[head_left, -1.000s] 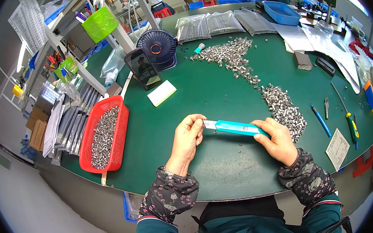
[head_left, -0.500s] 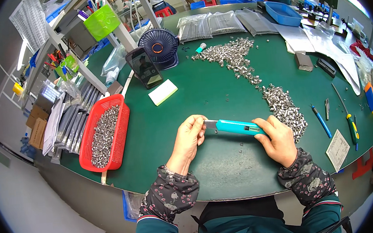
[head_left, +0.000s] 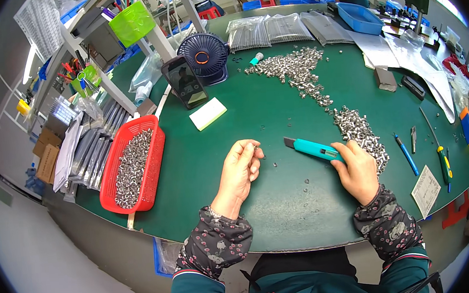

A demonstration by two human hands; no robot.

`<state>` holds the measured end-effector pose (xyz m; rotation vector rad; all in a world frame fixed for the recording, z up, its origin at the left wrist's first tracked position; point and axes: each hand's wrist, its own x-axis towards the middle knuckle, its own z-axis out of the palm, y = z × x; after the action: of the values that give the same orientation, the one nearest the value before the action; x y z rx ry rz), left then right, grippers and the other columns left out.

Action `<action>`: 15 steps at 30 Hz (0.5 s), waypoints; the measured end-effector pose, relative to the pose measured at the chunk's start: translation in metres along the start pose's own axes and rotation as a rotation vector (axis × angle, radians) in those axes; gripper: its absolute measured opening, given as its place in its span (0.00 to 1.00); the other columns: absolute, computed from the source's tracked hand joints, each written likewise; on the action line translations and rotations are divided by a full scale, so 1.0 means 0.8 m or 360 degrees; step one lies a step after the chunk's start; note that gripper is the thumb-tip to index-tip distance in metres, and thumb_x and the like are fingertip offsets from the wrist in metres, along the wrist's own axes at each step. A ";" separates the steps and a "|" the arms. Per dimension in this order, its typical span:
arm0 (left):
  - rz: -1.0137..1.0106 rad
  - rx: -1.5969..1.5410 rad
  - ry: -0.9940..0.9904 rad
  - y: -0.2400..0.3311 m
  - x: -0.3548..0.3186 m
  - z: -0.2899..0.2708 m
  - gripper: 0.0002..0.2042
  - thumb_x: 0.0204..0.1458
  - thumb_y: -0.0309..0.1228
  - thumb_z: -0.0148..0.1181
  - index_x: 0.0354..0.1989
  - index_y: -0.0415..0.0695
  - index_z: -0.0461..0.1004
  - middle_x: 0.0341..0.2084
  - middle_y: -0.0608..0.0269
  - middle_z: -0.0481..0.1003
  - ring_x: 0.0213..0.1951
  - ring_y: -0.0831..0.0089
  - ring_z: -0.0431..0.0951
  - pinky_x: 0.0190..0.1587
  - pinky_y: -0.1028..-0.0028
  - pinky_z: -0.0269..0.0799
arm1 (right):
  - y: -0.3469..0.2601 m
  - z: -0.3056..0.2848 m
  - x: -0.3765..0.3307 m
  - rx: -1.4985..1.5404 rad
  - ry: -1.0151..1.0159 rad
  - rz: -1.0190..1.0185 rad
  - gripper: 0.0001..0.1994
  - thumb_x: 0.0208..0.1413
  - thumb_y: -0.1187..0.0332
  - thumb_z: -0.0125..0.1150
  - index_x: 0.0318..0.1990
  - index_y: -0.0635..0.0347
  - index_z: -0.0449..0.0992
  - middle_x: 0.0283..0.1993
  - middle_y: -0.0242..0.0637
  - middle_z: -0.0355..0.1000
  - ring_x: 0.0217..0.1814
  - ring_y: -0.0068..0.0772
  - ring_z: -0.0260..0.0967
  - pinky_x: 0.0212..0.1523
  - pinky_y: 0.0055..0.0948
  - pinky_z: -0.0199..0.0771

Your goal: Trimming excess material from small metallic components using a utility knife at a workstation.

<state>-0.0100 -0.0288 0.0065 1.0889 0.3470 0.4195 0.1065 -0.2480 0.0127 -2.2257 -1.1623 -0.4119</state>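
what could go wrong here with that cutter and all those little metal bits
1. The right hand holds the teal utility knife with its blade end aimed toward the left hand, which pinches a tiny metal part; a slip could probably cut the fingers.
2. Loose small parts lie scattered on the green table between the hands; a sweep of a sleeve could likely roll them off the near edge.

open: bare green table mat (head_left: 262, 211) between and before both hands | blocked right: heap of small silver metal parts (head_left: 358, 130) | blocked left: red plastic basket (head_left: 154, 153) | beyond: cream sponge block (head_left: 207, 113), propped black phone (head_left: 184, 84)
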 end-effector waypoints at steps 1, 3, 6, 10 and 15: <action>0.0003 0.0001 0.0001 -0.001 0.001 -0.002 0.08 0.54 0.34 0.46 0.33 0.44 0.66 0.24 0.67 0.65 0.17 0.86 0.58 0.14 0.87 0.52 | -0.002 -0.001 0.002 0.0064 0.0035 0.0033 0.15 0.41 0.71 0.58 0.40 0.57 0.69 0.27 0.38 0.61 0.24 0.40 0.63 0.23 0.33 0.62; 0.0056 -0.0009 -0.0038 -0.003 0.003 -0.005 0.08 0.55 0.32 0.44 0.36 0.42 0.66 0.26 0.64 0.68 0.16 0.87 0.59 0.13 0.89 0.53 | -0.007 -0.005 0.003 0.0208 0.0063 0.0062 0.14 0.41 0.71 0.58 0.39 0.57 0.69 0.26 0.38 0.61 0.24 0.40 0.62 0.23 0.33 0.61; 0.0045 -0.0022 -0.0015 -0.001 0.003 -0.003 0.08 0.54 0.31 0.44 0.37 0.42 0.66 0.27 0.64 0.69 0.16 0.88 0.59 0.13 0.89 0.52 | -0.009 -0.005 0.003 0.0457 0.0085 0.0098 0.12 0.40 0.72 0.58 0.37 0.60 0.70 0.25 0.38 0.62 0.24 0.38 0.63 0.25 0.30 0.62; 0.0042 0.0019 0.0001 -0.002 0.003 -0.002 0.07 0.54 0.30 0.45 0.37 0.42 0.66 0.28 0.64 0.69 0.17 0.88 0.60 0.13 0.89 0.52 | -0.011 -0.004 0.003 0.0635 0.0021 0.0064 0.13 0.40 0.72 0.60 0.36 0.63 0.70 0.28 0.40 0.65 0.27 0.38 0.65 0.27 0.28 0.64; 0.0039 0.0016 0.0009 -0.005 0.004 -0.006 0.07 0.52 0.32 0.49 0.36 0.42 0.67 0.25 0.67 0.67 0.17 0.88 0.60 0.13 0.88 0.52 | -0.015 -0.011 0.002 0.0683 -0.0126 0.0090 0.12 0.42 0.68 0.59 0.36 0.61 0.71 0.24 0.38 0.63 0.24 0.33 0.63 0.25 0.27 0.63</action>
<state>-0.0088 -0.0248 0.0009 1.1030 0.3411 0.4428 0.0975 -0.2468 0.0249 -1.9063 -1.1042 -0.0418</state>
